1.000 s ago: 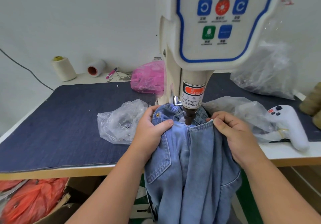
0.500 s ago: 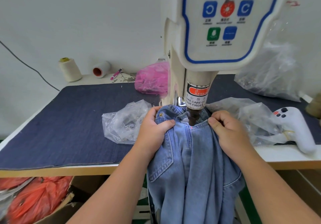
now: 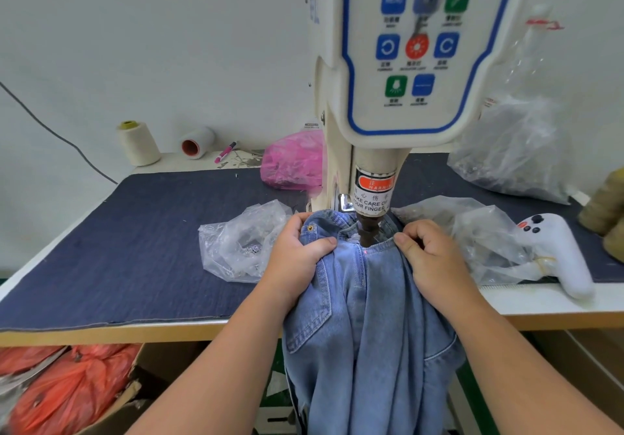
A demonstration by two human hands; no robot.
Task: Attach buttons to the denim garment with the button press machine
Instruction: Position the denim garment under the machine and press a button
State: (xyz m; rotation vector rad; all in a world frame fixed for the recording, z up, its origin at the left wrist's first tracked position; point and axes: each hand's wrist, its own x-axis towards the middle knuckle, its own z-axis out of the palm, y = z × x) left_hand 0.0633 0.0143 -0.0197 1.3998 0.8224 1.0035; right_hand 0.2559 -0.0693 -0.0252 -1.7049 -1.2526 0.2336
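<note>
**Positioning the waistband beneath the press head**

The denim garment [image 3: 364,316] hangs over the front edge of the table [image 3: 101,328], its waistband raised under the ram [image 3: 368,232] of the button press machine [image 3: 405,63]; the left hand [image 3: 297,259] grips the band with thumb curled over the fabric; the right hand [image 3: 435,259] pinches the opposite side, fingers clenched on the cloth; a red aiming dot [image 3: 365,251] lies on the denim just below the ram; one rivet [image 3: 310,228] sits beside the left thumb. Judged step: alignment; next, the mark must sit squarely under the ram, fingertips kept outward. Plastic bags [image 3: 243,242] flank both hands; open room lies leftward.
</note>
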